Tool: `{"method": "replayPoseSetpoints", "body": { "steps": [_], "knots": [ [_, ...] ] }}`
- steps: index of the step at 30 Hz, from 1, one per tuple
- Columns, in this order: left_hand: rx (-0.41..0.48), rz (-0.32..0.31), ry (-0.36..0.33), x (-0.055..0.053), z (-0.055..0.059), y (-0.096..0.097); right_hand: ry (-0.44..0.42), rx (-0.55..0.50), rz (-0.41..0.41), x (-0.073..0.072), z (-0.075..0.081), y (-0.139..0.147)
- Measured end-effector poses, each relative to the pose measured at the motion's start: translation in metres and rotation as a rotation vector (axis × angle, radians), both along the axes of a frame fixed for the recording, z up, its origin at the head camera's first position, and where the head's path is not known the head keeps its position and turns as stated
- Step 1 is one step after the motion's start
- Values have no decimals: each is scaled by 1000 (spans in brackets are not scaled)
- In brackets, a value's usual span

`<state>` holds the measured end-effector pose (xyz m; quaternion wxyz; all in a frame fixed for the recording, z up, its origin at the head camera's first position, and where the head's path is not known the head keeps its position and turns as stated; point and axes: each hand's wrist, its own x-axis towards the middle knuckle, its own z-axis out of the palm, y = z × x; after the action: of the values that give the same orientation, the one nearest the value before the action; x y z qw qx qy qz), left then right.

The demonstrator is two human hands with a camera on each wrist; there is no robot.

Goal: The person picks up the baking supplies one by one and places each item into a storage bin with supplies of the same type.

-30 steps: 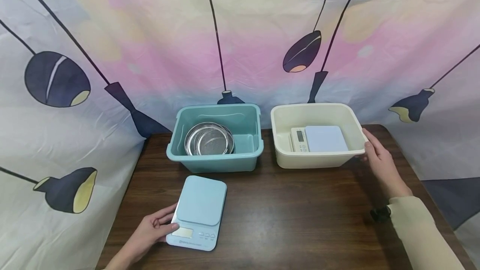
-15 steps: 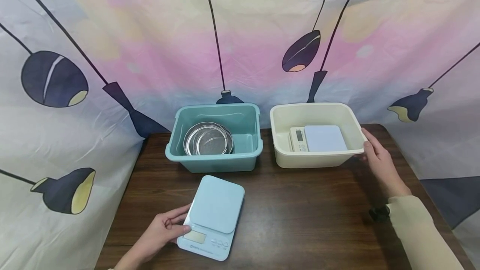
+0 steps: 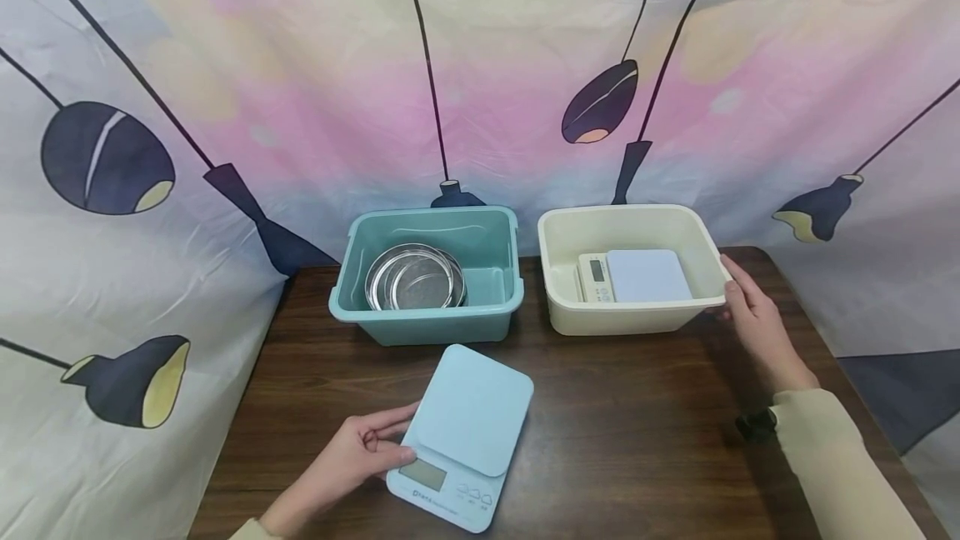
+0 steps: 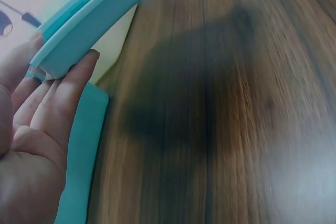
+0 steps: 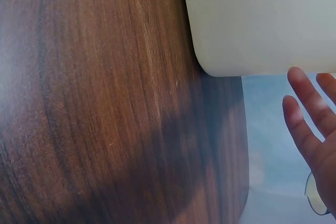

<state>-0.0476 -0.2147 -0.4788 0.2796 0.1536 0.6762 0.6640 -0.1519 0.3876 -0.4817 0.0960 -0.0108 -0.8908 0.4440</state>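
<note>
My left hand [image 3: 360, 452] pinches a pale blue kitchen scale [image 3: 476, 407] by its lower left edge, thumb beside the display. In the left wrist view, the scale [image 4: 100, 22] is raised above the wooden table, with thumb on one face and fingers under the other. On the right, my right hand [image 3: 761, 323] rests against the right end of a cream plastic basin [image 3: 622, 322]. The right wrist view shows fairly straight fingers [image 5: 302, 90], one fingertip right at the basin's wall. A second kitchen scale [image 3: 648, 275], white with a cream control panel, lies inside that basin.
Left of the cream basin stands a teal basin [image 3: 442, 328] holding round, shiny metal pieces [image 3: 420, 283] that look like sieves. Both basins stand near the back edge of the dark wood table [image 3: 600, 440]. A printed curtain [image 3: 495, 65] hangs behind it.
The left hand has carried the blue scale to the right, and the scale has turned a little clockwise. The right hand and both basins have stayed in place.
</note>
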Motion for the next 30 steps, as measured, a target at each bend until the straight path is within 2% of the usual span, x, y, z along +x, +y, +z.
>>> {"method": "replayPoseSetpoints", "body": {
  "steps": [5,11,18,25,30],
  "knots": [
    [21,5,-16,-2,5,18,-12,0,-8,-1,0,0],
    [1,24,-6,-10,8,42,-36,-39,-11,-2,1,1],
    [-39,20,11,-19,13,65,-15,-6,-17,0,1,0],
    [-40,-24,32,-37,26,83,-8,-14,-6,0,3,-1],
    [-54,-77,98,-56,43,93,-13,-16,7,1,2,0]
  ]
}}
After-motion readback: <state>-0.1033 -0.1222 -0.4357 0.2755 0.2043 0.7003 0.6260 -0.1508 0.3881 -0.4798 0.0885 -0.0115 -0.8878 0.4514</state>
